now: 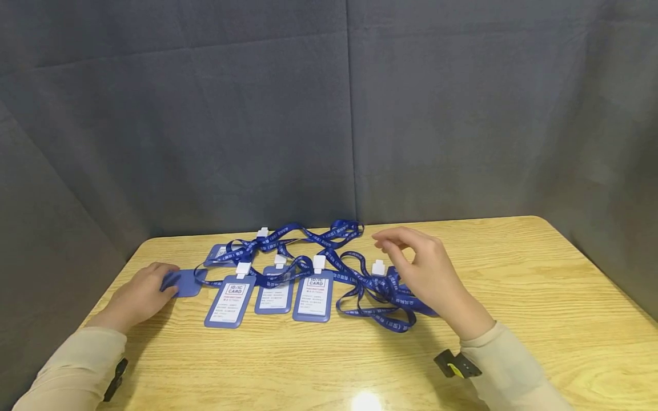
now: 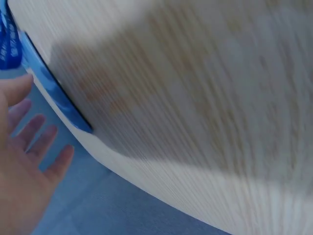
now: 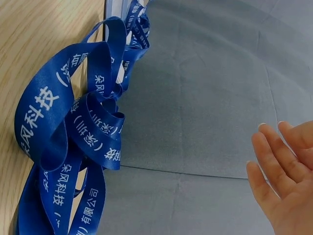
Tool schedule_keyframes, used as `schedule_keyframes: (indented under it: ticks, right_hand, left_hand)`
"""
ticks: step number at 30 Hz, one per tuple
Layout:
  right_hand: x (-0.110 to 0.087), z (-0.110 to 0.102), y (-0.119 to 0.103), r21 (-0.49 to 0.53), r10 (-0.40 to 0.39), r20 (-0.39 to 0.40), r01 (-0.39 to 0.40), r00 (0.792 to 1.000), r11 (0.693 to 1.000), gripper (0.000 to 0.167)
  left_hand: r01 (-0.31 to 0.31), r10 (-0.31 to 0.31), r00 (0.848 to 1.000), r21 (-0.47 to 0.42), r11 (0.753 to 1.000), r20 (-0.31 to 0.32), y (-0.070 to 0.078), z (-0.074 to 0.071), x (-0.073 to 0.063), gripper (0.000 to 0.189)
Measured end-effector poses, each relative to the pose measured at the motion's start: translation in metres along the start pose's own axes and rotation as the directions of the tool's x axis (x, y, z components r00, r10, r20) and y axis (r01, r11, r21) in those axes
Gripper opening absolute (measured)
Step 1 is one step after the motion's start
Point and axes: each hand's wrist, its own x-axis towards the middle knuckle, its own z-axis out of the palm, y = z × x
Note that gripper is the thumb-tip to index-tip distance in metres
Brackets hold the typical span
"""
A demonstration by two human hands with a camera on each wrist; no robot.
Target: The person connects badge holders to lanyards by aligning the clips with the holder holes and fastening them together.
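Observation:
My left hand (image 1: 141, 294) is at the blue badge holder (image 1: 188, 283) on the far left, its fingers over the holder's outer end. In the left wrist view the fingers are spread and loosely bent beside that holder (image 2: 58, 93); whether they touch it, I cannot tell. Above the right end of a heap of blue lanyards (image 1: 406, 301) hovers my right hand (image 1: 429, 265), fingers loosely bent and nothing in them. The right wrist view has this hand apart from the printed straps (image 3: 44, 107). Two badge holders (image 1: 229, 302) (image 1: 313, 297) lie face up in front.
Another badge holder (image 1: 274, 291) lies between those two, and one more (image 1: 218, 254) behind, partly under straps. White clips (image 1: 319, 262) top several holders. All rest on a wooden table (image 1: 288, 365) with a grey cloth (image 1: 257, 125) behind it.

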Motion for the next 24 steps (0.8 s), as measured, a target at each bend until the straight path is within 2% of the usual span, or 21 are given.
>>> schedule_keyframes:
  ticks: [7, 12, 18, 24]
  right_hand:
    - [0.001, 0.000, 0.001, -0.013, 0.031, 0.002, -0.031, 1.000, 0.999, 0.018]
    - [0.001, 0.000, 0.001, -0.014, 0.031, 0.003, -0.031, 1.000, 0.999, 0.018]
    - [0.001, 0.001, 0.001, -0.018, 0.033, 0.026, -0.033, 0.999, 0.999, 0.019]
    - [0.000, 0.002, 0.001, -0.021, 0.039, 0.060, -0.038, 0.997, 0.999, 0.019]
  left_hand:
    - [0.001, -0.003, 0.994, 0.020, 1.000, 0.106, -0.020, 0.001, -0.003, 0.065]
    - [0.020, -0.024, 0.985, 0.025, 0.999, 0.170, -0.025, 0.001, -0.006, 0.068]
    - [-0.011, 0.002, 0.992, 0.066, 0.998, 0.123, -0.020, 0.001, -0.008, 0.062]
    - [-0.027, 0.016, 0.995, 0.103, 0.994, 0.103, -0.020, 0.005, -0.007, 0.066]
